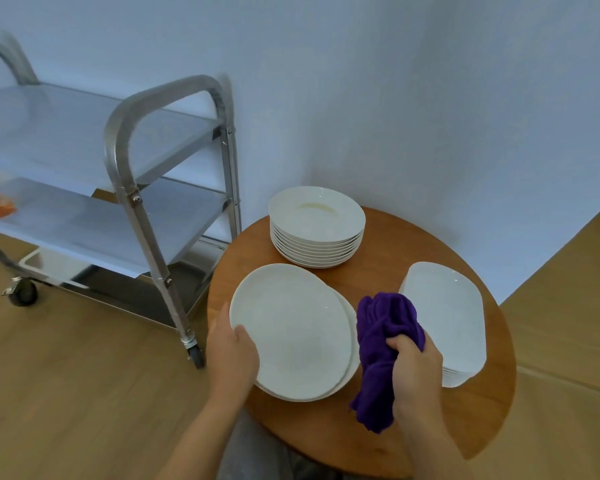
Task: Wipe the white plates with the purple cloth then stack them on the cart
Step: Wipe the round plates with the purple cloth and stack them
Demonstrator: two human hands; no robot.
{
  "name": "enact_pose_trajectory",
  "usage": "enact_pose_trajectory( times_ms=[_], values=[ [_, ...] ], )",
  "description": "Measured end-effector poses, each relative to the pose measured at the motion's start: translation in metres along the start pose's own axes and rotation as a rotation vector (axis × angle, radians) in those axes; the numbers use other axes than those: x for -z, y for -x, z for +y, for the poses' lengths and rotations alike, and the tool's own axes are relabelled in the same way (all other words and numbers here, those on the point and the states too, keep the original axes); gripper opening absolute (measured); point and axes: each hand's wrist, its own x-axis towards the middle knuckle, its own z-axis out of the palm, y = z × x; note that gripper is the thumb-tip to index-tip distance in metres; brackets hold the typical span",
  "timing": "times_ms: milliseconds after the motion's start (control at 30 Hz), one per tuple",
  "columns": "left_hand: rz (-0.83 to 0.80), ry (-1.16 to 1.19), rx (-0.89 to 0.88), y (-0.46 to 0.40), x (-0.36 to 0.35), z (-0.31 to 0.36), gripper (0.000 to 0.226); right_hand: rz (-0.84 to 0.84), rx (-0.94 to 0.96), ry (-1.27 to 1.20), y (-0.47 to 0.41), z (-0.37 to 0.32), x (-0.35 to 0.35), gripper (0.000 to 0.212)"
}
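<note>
I have my left hand (231,355) gripping the seven-o'clock rim of the top round white ceramic plate (291,332), thumb curled over the lip, and the plate seems tilted up off the small pile of round plates (352,362) beneath it on the round wooden bench (471,420). My right hand (417,370) is fisted round the bunched purple terry cloth (383,341), which hangs just off the plate's three-o'clock edge, close beside it, though I cannot tell whether it touches. That is the relation the next move turns on, as I judge it: the cloth lies directly to the right of the plate face, so a short sweep toward nine o'clock brings it across the surface while the left hand steadies the rim. The left hand is also the nearer one to the steel three-shelf cart (118,140), which stands at ten o'clock from the plate with no white plates visible on its shelves. A taller stack of deep round white plates (317,230) sits at twelve o'clock, and a stack of oblong white platters (445,317) at three.
</note>
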Motion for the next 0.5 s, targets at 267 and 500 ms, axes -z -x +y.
enact_pose_trajectory(
  times_ms=[267,500],
  values=[
    [-0.005,-0.125,0.116,-0.005,-0.013,-0.025,0.039,-0.072,0.012,0.006,0.002,0.012,-0.014,0.032],
    [-0.035,-0.215,0.169,-0.008,-0.021,-0.039,0.044,-0.060,0.024,-0.003,0.001,0.011,-0.016,0.028]
  ],
)
